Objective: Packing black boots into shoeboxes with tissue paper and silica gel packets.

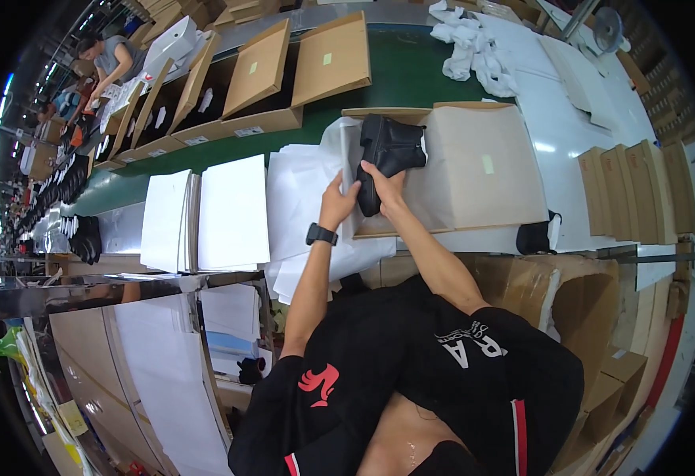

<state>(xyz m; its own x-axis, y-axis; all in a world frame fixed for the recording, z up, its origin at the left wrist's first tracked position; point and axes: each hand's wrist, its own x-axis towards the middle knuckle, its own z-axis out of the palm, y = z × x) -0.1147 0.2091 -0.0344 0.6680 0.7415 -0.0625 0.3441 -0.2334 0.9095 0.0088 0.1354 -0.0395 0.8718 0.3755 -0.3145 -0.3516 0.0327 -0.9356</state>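
Note:
A black ankle boot [387, 151] lies in an open shoebox [375, 232] lined with pale tissue paper [434, 198]. My right hand [384, 186] is closed round the boot's lower part, thumb across it. On the box's left side, my left hand [338, 206], with a dark watch above it, pinches the raised tissue paper close to the boot's toe. Some of its fingers are hidden by the paper. The box's lid [490, 170] is folded back to the right.
Stacked white sheets [235, 214] and loose white paper [296, 186] lie to the left. Open shoeboxes [260, 123] line the green conveyor [407, 67]. Crumpled white paper [474, 47] sits far right; upright cartons [629, 194] stand right. Another person [113, 63] works far left.

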